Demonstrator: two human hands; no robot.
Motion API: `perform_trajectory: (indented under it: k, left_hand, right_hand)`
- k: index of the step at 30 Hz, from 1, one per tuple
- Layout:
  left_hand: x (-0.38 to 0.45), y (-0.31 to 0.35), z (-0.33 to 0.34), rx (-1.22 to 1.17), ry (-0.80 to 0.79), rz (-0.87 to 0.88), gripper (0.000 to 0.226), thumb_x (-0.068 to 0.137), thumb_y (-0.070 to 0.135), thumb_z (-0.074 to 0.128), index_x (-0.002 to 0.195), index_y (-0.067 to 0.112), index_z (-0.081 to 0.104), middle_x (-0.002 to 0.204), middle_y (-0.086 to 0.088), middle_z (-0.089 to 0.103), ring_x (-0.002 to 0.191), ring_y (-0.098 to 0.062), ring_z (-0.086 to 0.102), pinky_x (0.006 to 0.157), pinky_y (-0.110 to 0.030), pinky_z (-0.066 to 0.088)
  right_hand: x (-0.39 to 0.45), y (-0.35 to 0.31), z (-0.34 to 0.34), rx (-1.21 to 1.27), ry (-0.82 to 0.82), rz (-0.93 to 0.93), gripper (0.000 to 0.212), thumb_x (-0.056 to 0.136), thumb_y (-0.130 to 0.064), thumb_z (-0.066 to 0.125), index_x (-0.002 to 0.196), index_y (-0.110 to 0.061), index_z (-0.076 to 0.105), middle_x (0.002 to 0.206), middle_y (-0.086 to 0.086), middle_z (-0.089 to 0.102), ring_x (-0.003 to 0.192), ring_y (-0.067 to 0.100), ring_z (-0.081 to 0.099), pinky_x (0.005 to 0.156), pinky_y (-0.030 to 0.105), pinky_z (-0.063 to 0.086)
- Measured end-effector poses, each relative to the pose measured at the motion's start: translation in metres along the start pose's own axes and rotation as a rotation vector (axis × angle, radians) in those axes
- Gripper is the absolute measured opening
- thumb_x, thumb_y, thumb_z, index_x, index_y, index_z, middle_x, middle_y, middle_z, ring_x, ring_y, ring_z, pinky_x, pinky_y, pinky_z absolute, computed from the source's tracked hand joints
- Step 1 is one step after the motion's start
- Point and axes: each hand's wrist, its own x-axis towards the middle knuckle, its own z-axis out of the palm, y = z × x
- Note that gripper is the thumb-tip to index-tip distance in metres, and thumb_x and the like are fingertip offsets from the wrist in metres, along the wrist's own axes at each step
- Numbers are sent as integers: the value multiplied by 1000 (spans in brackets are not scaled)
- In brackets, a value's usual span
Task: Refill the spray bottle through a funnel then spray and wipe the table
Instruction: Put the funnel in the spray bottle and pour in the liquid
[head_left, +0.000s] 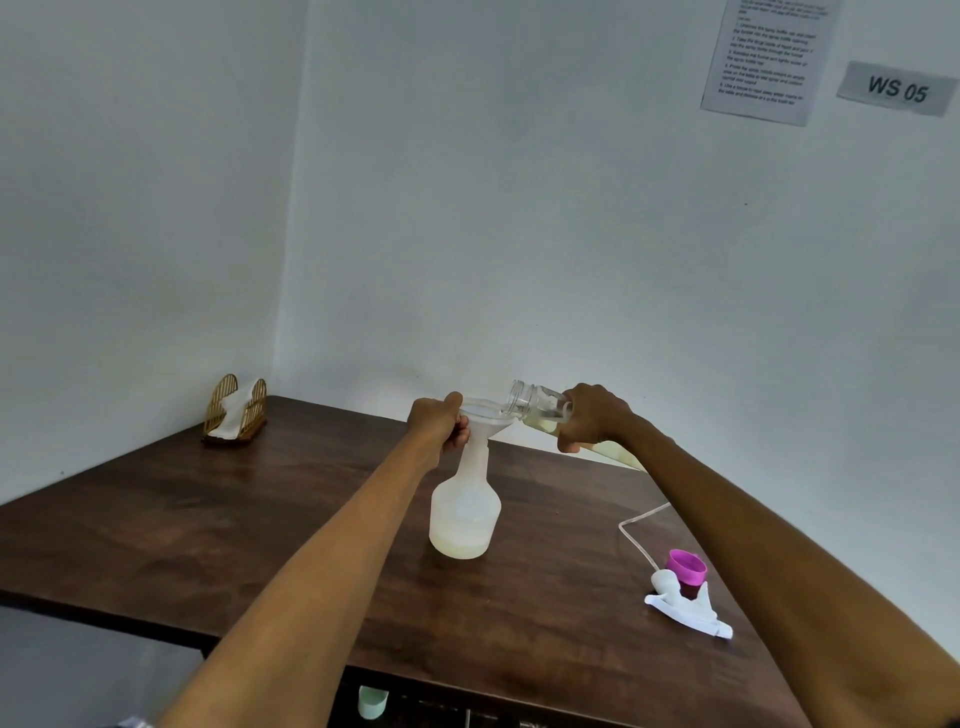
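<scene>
A translucent white spray bottle (464, 512) stands upright in the middle of the dark wooden table (218, 525), a little pale liquid in its base. A white funnel (485, 415) sits in its neck. My left hand (438, 422) grips the funnel's rim and the bottle neck. My right hand (592, 417) holds a clear refill bottle (537, 408) tilted almost flat, its open mouth over the funnel. The white spray head (688, 603) with its thin tube lies on the table at the right.
A purple cap (687, 566) lies beside the spray head. A gold napkin holder (235, 410) with white tissues stands at the far left corner. White walls close the back and left sides. The table's near edge runs along the bottom.
</scene>
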Motion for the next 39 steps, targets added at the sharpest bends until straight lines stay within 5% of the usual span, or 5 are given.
perform_trajectory:
  k: [8, 13, 22, 29, 39]
  left_hand:
    - [1, 0, 1, -6, 2, -7, 25, 92, 13, 43, 70, 6, 52, 61, -6, 53, 25, -3, 44, 34, -12, 43]
    - [1, 0, 0, -2, 0, -2, 26, 93, 15, 43, 70, 6, 52, 62, -6, 53, 41, -11, 48, 34, -11, 42]
    - [0, 0, 0, 0, -5, -9, 26, 93, 14, 43, 69, 6, 51, 62, -6, 53, 43, -11, 47, 33, -11, 41]
    - [-1, 1, 0, 0, -11, -8, 25, 92, 13, 42, 69, 6, 50, 61, -6, 52, 44, -12, 46, 33, -12, 41]
    - [-3, 1, 0, 14, -11, -3, 25, 93, 15, 42, 71, 8, 51, 63, -5, 53, 47, -11, 47, 34, -12, 42]
  right_hand:
    - [-1, -2, -2, -6, -1, 1, 46, 43, -25, 71, 85, -17, 53, 81, 1, 56, 76, 21, 52, 53, 19, 32]
    - [0, -3, -2, -7, -1, -10, 49, 38, -27, 65, 84, -15, 56, 80, 2, 57, 75, 21, 52, 53, 19, 32]
    - [0, 0, -1, -28, 12, 2, 35, 56, -16, 76, 82, -16, 53, 75, -1, 53, 75, 21, 52, 52, 19, 31]
    - [0, -2, -3, -23, -4, 0, 40, 43, -23, 71, 79, -16, 54, 71, -2, 52, 70, 19, 50, 52, 19, 31]
    - [1, 0, -1, -20, 20, 0, 33, 57, -15, 76, 82, -15, 56, 75, 0, 55, 73, 20, 52, 53, 18, 31]
